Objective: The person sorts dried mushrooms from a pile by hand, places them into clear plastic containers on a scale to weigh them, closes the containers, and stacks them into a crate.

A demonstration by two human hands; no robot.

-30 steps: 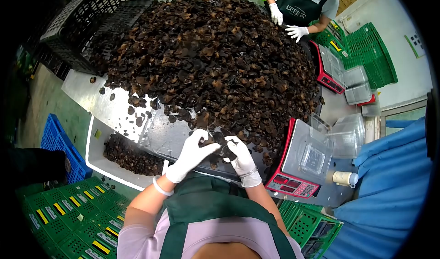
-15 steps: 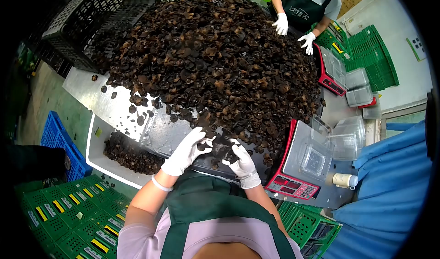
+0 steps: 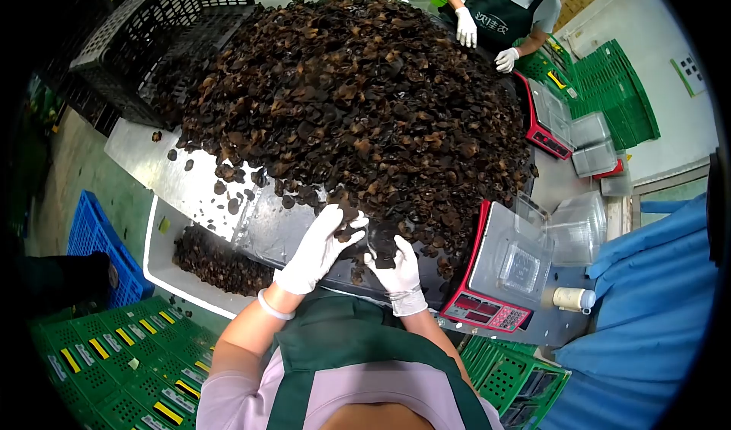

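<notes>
A wide heap of dark brown wood ear mushrooms [image 3: 343,110] covers the metal table, its near edge just beyond my hands. My left hand [image 3: 314,251], in a white glove, has its thumb and fingers curled round a wood ear piece [image 3: 347,218]. Close by on the right, my gloved right hand [image 3: 399,271] grips a darker, glossy wood ear [image 3: 383,241] between thumb and fingers. A few loose pieces lie on the table under and between the two hands.
A red-rimmed scale [image 3: 509,258] with a clear tray stands to my right, near stacked clear boxes [image 3: 575,228] and a bottle [image 3: 572,300]. A white bin [image 3: 160,251] holds more wood ears. A black crate [image 3: 122,64] sits at left. A co-worker [image 3: 499,19] stands opposite.
My hands have shifted slightly, and the dark wood ear at my right hand now sits more upright. The co-worker's hands have drawn back a little from the heap.
</notes>
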